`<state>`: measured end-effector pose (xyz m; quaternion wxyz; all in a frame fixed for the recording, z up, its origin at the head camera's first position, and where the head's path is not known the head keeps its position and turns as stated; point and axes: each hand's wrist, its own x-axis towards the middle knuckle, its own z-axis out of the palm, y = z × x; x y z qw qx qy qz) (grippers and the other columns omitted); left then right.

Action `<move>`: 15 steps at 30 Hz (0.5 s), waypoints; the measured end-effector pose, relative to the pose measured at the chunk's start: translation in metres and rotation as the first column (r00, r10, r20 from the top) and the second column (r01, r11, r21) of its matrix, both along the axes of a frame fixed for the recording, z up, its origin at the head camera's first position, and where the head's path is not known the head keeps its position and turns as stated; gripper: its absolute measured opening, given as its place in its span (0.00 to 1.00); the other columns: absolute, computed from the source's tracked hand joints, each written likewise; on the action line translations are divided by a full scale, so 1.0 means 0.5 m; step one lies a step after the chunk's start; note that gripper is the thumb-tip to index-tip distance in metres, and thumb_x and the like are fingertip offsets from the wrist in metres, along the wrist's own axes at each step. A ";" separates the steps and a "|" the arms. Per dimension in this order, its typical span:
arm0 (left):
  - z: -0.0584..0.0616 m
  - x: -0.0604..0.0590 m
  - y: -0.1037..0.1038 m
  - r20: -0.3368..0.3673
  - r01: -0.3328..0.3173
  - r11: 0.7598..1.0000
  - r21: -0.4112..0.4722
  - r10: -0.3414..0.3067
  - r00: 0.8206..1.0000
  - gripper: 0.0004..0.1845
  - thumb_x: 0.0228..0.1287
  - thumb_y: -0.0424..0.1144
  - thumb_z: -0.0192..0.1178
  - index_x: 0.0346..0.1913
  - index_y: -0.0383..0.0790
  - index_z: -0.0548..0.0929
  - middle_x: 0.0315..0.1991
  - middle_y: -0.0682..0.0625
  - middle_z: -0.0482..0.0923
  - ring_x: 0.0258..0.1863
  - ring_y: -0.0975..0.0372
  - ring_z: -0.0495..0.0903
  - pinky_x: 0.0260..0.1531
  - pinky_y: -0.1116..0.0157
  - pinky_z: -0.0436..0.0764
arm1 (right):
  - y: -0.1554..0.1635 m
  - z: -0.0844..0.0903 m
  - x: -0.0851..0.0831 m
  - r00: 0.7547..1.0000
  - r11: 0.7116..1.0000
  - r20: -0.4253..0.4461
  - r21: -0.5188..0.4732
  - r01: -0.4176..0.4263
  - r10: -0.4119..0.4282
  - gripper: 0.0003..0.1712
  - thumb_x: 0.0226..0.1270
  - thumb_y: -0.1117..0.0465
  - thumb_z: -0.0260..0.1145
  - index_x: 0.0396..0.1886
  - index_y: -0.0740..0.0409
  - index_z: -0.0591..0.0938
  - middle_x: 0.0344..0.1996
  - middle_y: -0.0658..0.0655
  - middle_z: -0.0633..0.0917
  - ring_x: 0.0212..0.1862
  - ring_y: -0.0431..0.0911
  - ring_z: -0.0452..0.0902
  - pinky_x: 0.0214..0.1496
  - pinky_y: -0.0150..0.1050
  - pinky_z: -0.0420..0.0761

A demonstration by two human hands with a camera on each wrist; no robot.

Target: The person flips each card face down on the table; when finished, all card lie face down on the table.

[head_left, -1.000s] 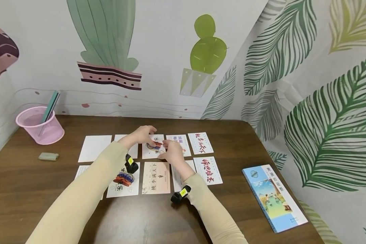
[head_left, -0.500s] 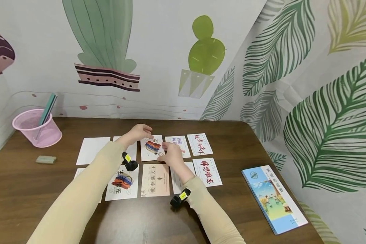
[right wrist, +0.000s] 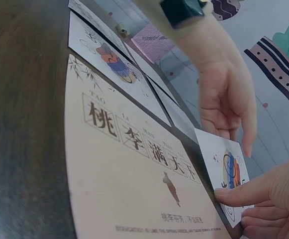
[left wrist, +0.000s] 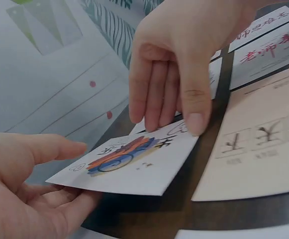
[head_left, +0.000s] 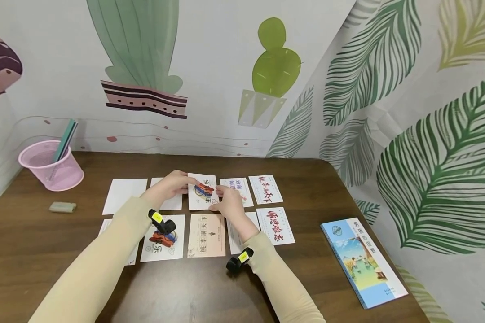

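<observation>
1. White greeting card with the red-and-blue swirl print (head_left: 202, 192) sits in the back row of the card grid on the dark brown wooden table (head_left: 307, 179), third from the left, and its left edge is tilted up off the wood.
2. Left hand (head_left: 167, 186) has that raised edge pinched: thumb on top, fingers tucked underneath, clear enough in the left wrist view (left wrist: 119, 162).
3. Right hand (head_left: 228, 202) isn't gripping anything. Its fingers are straight and press down on the card's right edge, so that side stays on the table.
4. Just in front of it lies the beige card with the brown characters (head_left: 206, 235), flat, and to the left of that a second white card with the same swirl print (head_left: 163, 243).
5. Over on the left there's a pink mesh pen cup (head_left: 51, 165) and a small grey eraser (head_left: 62, 207). A blue-covered book (head_left: 363, 261) lies near the right edge, well apart from the cards.
</observation>
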<state>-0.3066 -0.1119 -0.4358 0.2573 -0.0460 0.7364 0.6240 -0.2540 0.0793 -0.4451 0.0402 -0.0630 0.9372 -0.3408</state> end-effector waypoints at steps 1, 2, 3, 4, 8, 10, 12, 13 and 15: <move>-0.001 0.004 -0.001 -0.004 0.015 1.000 0.006 -0.014 1.000 0.41 0.69 0.33 0.57 0.73 0.20 0.45 0.73 0.27 0.53 0.72 0.43 0.60 0.69 0.54 0.66 | 0.001 0.000 -0.001 1.000 1.000 0.001 -0.005 0.001 -0.001 0.39 0.49 0.63 0.79 0.63 0.63 0.76 0.54 0.59 0.85 0.58 0.51 0.80 0.64 0.45 0.76; -0.002 0.009 -0.001 -0.015 0.034 0.999 0.004 -0.034 0.999 0.39 0.69 0.33 0.56 0.73 0.20 0.47 0.72 0.27 0.54 0.71 0.43 0.62 0.69 0.54 0.67 | 0.001 0.000 -0.002 1.000 1.000 0.001 -0.007 0.002 -0.002 0.39 0.49 0.63 0.79 0.63 0.63 0.76 0.54 0.59 0.85 0.58 0.51 0.80 0.63 0.45 0.77; -0.003 0.013 -0.002 -0.028 0.057 0.998 0.010 -0.057 0.998 0.37 0.69 0.31 0.56 0.72 0.20 0.50 0.71 0.27 0.57 0.69 0.44 0.65 0.68 0.54 0.69 | 0.002 0.001 -0.003 1.000 1.000 0.000 -0.006 0.002 -0.002 0.39 0.49 0.63 0.79 0.63 0.63 0.76 0.54 0.59 0.85 0.58 0.51 0.80 0.64 0.45 0.76; -0.006 0.017 -0.002 -0.043 0.080 0.997 0.019 -0.079 0.996 0.35 0.68 0.29 0.55 0.72 0.20 0.53 0.69 0.27 0.61 0.67 0.45 0.69 0.67 0.54 0.70 | 0.002 0.001 -0.004 1.000 1.000 -0.002 -0.006 0.003 -0.003 0.39 0.49 0.62 0.79 0.63 0.63 0.76 0.54 0.59 0.85 0.58 0.51 0.80 0.64 0.45 0.76; -0.014 0.028 -0.002 -0.085 0.126 0.991 0.045 -0.122 0.989 0.32 0.66 0.24 0.54 0.71 0.22 0.56 0.65 0.27 0.67 0.57 0.51 0.78 0.60 0.57 0.78 | 0.002 0.002 -0.008 1.000 1.000 -0.014 -0.006 -0.001 0.001 0.39 0.49 0.61 0.79 0.63 0.62 0.77 0.53 0.58 0.85 0.57 0.50 0.81 0.62 0.44 0.77; -0.017 0.031 -0.002 -0.097 0.123 0.991 0.059 -0.116 0.988 0.33 0.66 0.23 0.53 0.72 0.23 0.55 0.65 0.27 0.67 0.55 0.52 0.79 0.57 0.59 0.80 | 0.003 0.001 -0.009 1.000 1.000 -0.020 -0.010 -0.008 0.008 0.38 0.49 0.61 0.79 0.63 0.61 0.77 0.53 0.58 0.85 0.56 0.50 0.81 0.61 0.43 0.78; -0.018 0.035 -0.001 -0.103 0.104 0.992 0.076 -0.096 0.990 0.32 0.66 0.22 0.52 0.72 0.23 0.56 0.65 0.27 0.67 0.56 0.51 0.79 0.56 0.60 0.80 | 0.005 0.002 -0.010 1.000 1.000 -0.023 -0.022 -0.016 0.015 0.38 0.50 0.61 0.79 0.63 0.61 0.77 0.53 0.58 0.85 0.56 0.50 0.81 0.61 0.43 0.78; -0.017 0.037 0.000 -0.109 0.099 0.992 0.079 -0.090 0.990 0.32 0.66 0.22 0.52 0.72 0.23 0.56 0.65 0.27 0.67 0.57 0.50 0.78 0.56 0.60 0.81 | 0.006 0.003 -0.010 0.999 1.000 -0.027 -0.024 -0.018 0.018 0.38 0.51 0.61 0.79 0.63 0.61 0.77 0.53 0.57 0.85 0.56 0.49 0.81 0.61 0.43 0.78; -0.014 0.042 0.001 -0.123 0.089 0.993 0.082 -0.079 0.989 0.31 0.67 0.22 0.52 0.71 0.22 0.56 0.65 0.27 0.67 0.58 0.49 0.77 0.55 0.60 0.81 | 0.009 0.008 -0.009 0.999 0.999 -0.028 -0.044 -0.020 0.019 0.37 0.52 0.61 0.78 0.63 0.61 0.76 0.53 0.57 0.85 0.56 0.50 0.81 0.61 0.45 0.78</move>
